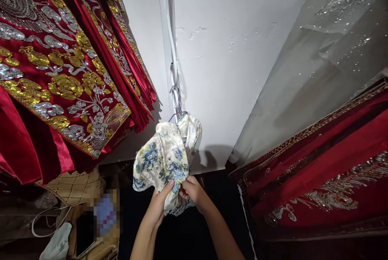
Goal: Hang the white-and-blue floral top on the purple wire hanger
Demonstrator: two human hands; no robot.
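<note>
A white floral garment with blue flowers hangs bunched from a thin purple hanger. The hanger's hook catches on a white strap or cable running down the wall. My left hand is closed on the lower front of the garment, its thumb on top of the cloth. To its right, my right hand pinches the fabric near the lower edge. Folds hide some fingertips of both hands. The exact cut of the garment cannot be made out.
Red gowns with gold and silver embroidery hang at the left. A sparkly white veil-like cloth and another red embroidered garment are at the right. Below left sit a quilted beige bag, a white cable and a dark-screened device.
</note>
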